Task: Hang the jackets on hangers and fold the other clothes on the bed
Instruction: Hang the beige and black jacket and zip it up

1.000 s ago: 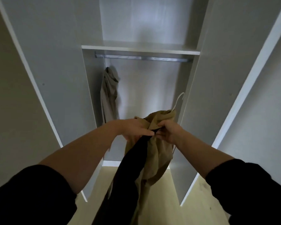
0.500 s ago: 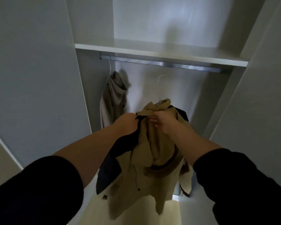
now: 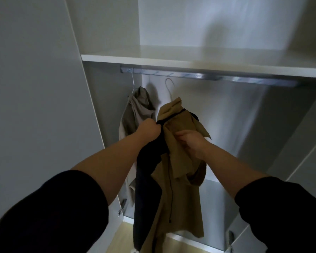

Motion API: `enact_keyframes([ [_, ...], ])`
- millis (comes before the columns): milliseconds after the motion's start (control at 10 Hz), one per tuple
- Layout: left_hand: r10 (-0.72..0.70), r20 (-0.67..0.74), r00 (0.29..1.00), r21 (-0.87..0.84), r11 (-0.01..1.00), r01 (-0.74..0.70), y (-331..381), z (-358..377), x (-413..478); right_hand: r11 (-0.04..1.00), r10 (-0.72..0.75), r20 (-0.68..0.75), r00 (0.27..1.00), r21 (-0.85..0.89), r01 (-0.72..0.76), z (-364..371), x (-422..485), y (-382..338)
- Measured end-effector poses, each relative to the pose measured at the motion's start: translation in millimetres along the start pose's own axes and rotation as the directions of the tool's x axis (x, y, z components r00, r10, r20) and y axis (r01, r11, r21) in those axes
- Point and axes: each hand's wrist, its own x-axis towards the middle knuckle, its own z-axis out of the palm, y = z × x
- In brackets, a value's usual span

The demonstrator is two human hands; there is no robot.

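Head view: tan jacket [image 3: 181, 189] on hanger [image 3: 169, 88]; left hand [image 3: 150, 129] grips its dark collar edge, right hand [image 3: 190, 143] clutches the tan front.

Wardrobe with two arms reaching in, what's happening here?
A person is hanging up a tan jacket with a dark lining. The left hand grips its dark collar edge and the right hand grips the tan cloth. They hold it up on a white hanger whose hook sits just under the metal rail, apparently not hooked on yet. A grey-beige jacket already hangs at the rail's left end.
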Motion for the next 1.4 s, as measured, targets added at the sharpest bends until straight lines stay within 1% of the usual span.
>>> enact_keyframes([
  [100, -0.100, -0.064, 0.993, -0.109, 0.990, 0.093, 1, -8, 42, 0.990, -0.035, 0.015, 0.999, -0.135, 0.037, 5, 27, -7],
  [200, -0.112, -0.056, 0.992, -0.202, 0.974, 0.099, -3, -16, 82, 0.985, -0.040, -0.002, 0.999, -0.169, 0.039, 13, 55, -14],
  [300, -0.127, -0.050, 0.991, -0.238, 0.965, 0.111, -5, -24, 121, 0.991, -0.012, 0.011, 1.000, -0.134, 0.013, 22, 87, -28],
  [400, -0.130, -0.044, 0.991, -0.227, 0.967, 0.117, -7, -27, 160, 0.966, -0.051, 0.012, 0.999, -0.254, 0.053, 26, 113, -44],
  [500, -0.110, -0.057, 0.992, -0.204, 0.974, 0.096, -14, -23, 188, 0.960, -0.113, -0.046, 0.993, -0.264, 0.097, 27, 139, -54],
  [600, -0.090, -0.051, 0.995, -0.221, 0.972, 0.077, -31, -13, 202, 0.962, -0.121, -0.068, 0.990, -0.255, 0.100, 30, 159, -58],
  [700, -0.068, -0.013, 0.998, -0.176, 0.982, 0.065, -45, 0, 211, 0.940, -0.109, -0.055, 0.992, -0.331, 0.085, 33, 176, -58],
  [800, -0.145, -0.028, 0.989, -0.169, 0.976, 0.138, -58, 5, 214, 0.938, -0.076, -0.060, 0.995, -0.342, 0.051, 36, 188, -53],
  [900, -0.172, -0.021, 0.985, -0.139, 0.976, 0.167, -74, 10, 214, 0.943, -0.049, -0.077, 0.996, -0.333, 0.020, 42, 194, -45],
  [1000, -0.142, -0.010, 0.990, -0.095, 0.986, 0.141, -87, 14, 209, 0.921, -0.054, -0.111, 0.992, -0.389, 0.007, 45, 194, -39],
  [1100, -0.108, -0.063, 0.992, -0.030, 0.994, 0.106, -92, 16, 196, 0.926, -0.093, -0.157, 0.983, -0.375, 0.028, 45, 182, -34],
  [1200, 0.077, -0.155, 0.985, 0.064, 0.996, -0.068, -84, 23, 170, 0.836, -0.244, -0.199, 0.949, -0.540, 0.102, 35, 155, -23],
  [1300, 0.293, -0.081, 0.953, 0.179, 0.945, -0.276, -70, 36, 140, 0.599, -0.506, -0.181, 0.844, -0.777, 0.192, 21, 129, -6],
  [1400, 0.456, 0.016, 0.890, 0.367, 0.825, -0.429, -46, 53, 91, 0.440, -0.566, -0.155, 0.810, -0.887, 0.138, -1, 87, 20],
])
